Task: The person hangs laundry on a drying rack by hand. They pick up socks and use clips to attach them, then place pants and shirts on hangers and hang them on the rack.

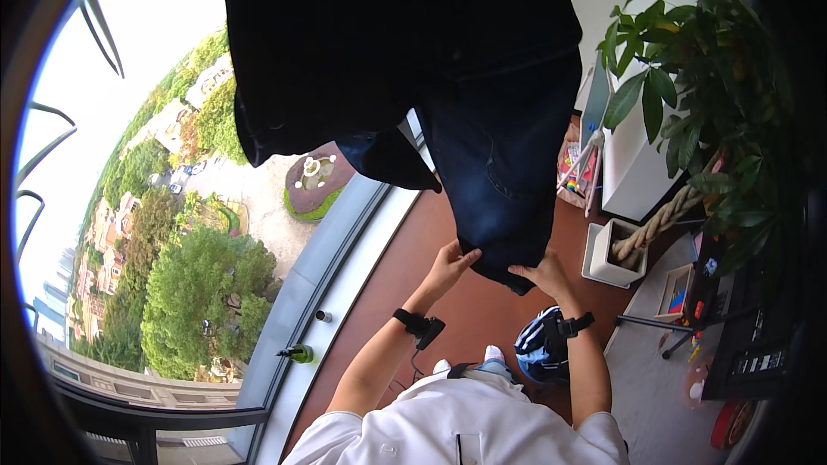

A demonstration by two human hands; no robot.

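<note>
A large dark blue garment (pixel 497 168), denim-like with a line of stitching, hangs in front of me from above the view. Its upper part is almost black, and what holds it up is out of sight. My left hand (pixel 452 266) pinches the left side of the lower end of its hanging panel, thumb on the near face. On the opposite side of that end, my right hand (pixel 548 274) grips the cloth the same way. The fingers of both hands are partly hidden by the fabric. A second dark flap hangs to the left of the held panel, untouched.
Along the left runs a window ledge (pixel 362 265) with a green spray bottle (pixel 300 353) and a small metal cylinder (pixel 323 316). A leafy braided-trunk plant (pixel 665 213) stands in a white pot (pixel 604 248) at right. By my feet sits a blue-and-white striped bundle (pixel 539 342).
</note>
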